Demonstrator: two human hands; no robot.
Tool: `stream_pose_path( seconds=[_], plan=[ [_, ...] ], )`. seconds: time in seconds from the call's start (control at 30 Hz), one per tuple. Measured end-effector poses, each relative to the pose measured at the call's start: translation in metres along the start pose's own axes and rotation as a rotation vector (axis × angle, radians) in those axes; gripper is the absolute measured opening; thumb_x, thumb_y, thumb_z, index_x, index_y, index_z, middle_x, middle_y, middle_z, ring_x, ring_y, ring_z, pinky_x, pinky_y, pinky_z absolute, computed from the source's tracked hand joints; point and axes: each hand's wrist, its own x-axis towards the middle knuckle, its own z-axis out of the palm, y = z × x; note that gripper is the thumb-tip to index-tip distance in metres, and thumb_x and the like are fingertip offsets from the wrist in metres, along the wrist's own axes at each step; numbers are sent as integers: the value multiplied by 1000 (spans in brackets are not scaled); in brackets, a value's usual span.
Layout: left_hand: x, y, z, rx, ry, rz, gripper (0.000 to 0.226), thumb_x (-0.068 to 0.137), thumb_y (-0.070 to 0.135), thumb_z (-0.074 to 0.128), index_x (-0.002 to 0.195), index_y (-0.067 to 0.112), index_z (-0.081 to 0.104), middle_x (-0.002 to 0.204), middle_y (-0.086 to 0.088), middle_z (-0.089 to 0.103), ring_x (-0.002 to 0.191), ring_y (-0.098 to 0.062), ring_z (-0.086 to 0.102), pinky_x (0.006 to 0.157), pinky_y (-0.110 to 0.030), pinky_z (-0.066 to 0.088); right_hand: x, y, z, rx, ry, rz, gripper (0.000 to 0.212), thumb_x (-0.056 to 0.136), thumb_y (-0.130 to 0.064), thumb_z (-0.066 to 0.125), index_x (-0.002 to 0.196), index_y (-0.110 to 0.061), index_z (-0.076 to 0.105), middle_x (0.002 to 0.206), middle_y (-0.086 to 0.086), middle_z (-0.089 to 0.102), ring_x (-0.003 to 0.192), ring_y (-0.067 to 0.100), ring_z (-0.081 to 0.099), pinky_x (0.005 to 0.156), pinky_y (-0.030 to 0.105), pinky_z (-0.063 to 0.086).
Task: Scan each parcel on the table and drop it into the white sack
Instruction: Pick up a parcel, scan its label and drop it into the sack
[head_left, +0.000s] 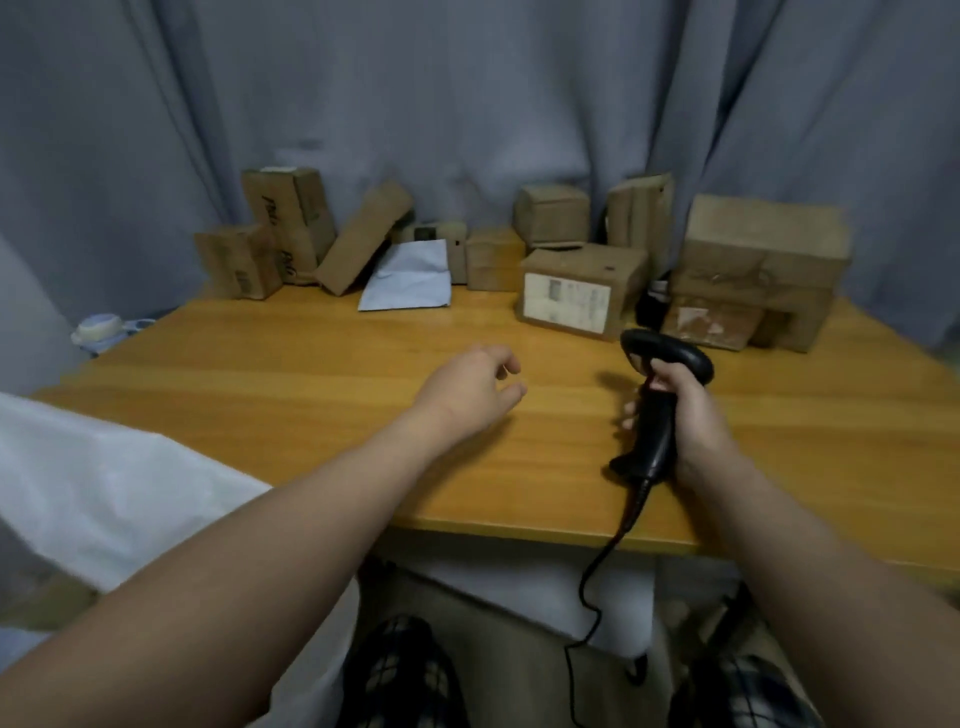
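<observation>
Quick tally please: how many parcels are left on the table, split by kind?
Brown cardboard boxes: 10 that can be told apart; the pile at the far right may hide more
White flat mailer: 1
Total: 11 parcels

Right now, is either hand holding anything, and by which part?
The right hand grips the black barcode scanner by its handle, below the scan head. The left hand holds nothing; it hovers open over the wooden table.
</observation>
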Motion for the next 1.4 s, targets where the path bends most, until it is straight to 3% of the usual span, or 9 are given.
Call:
stream_pose_path(
  seconds=[0.3, 0.43, 0.6, 0.83, 1.03, 1.13, 1.3, 1.33, 1.4],
  plan=[
    [150, 39, 45, 175, 33, 30, 66, 90, 51, 56, 144, 21, 33, 142, -11, 31, 131, -30, 32, 107, -42, 32, 47, 2, -1, 142, 141, -65, 24, 90, -27, 62, 84, -4, 58, 65, 15, 57, 50, 25, 56, 51, 30, 51],
    [214, 46, 42, 210, -55, -14, 69, 94, 62, 35, 149, 22, 29, 154, -14, 24, 141, -34, 21, 113, -46, 22, 57, 10, 4, 25, 278, -247, 30, 91, -26, 63, 64, -13, 62, 53, -4, 56, 57, 15, 57, 58, 29, 42],
    [248, 26, 40, 340, -160, 19, 72, 89, 74, 16, 151, 37, 22, 160, -1, 19, 146, -30, 15, 114, -53, 12, 61, 10, 7, -47, 214, -245, 30, 91, -27, 62, 67, -9, 59, 56, 1, 49, 55, 15, 51, 53, 26, 38],
    [202, 12, 18, 484, -114, 168, 83, 78, 75, 51, 149, 44, 20, 153, 4, 30, 130, -28, 30, 100, -45, 26, 62, 10, 10, -1, 186, -268, 28, 92, -23, 62, 65, -13, 61, 52, -5, 51, 53, 11, 51, 51, 23, 38],
    [131, 7, 1, 455, -111, 140, 86, 75, 70, 60, 147, 48, 19, 132, 1, 34, 116, -24, 31, 97, -41, 27, 49, 4, 11, 67, 180, -271, 27, 93, -25, 59, 68, -13, 58, 60, -2, 52, 53, 7, 53, 53, 21, 40],
    [98, 6, -7, 421, -114, 164, 85, 74, 69, 63, 146, 46, 23, 125, 0, 32, 115, -21, 30, 97, -38, 30, 40, 5, 7, 83, 149, -219, 29, 88, -35, 62, 74, -10, 60, 65, 5, 55, 59, 17, 55, 56, 26, 42],
    [80, 9, -28, 416, -235, 151, 80, 75, 64, 67, 142, 41, 30, 159, -7, 2, 143, -35, 10, 113, -49, 16, 7, 6, 17, 13, 97, -128, 24, 91, -32, 60, 77, -13, 61, 73, 2, 59, 67, 16, 57, 60, 28, 42],
    [84, 13, -30, 424, -272, 155, 80, 75, 61, 69, 141, 38, 31, 160, -9, 4, 144, -35, 11, 115, -51, 17, 1, 6, 19, 22, 111, -123, 23, 91, -31, 61, 76, -13, 60, 72, 2, 58, 67, 15, 57, 60, 27, 42],
    [91, 21, -31, 333, -354, 136, 78, 74, 50, 75, 137, 31, 34, 151, -9, 32, 133, -29, 36, 109, -49, 35, -11, 8, 19, 24, 148, -131, 24, 90, -31, 63, 73, -14, 59, 68, 0, 56, 65, 14, 55, 60, 28, 41]
  ],
)
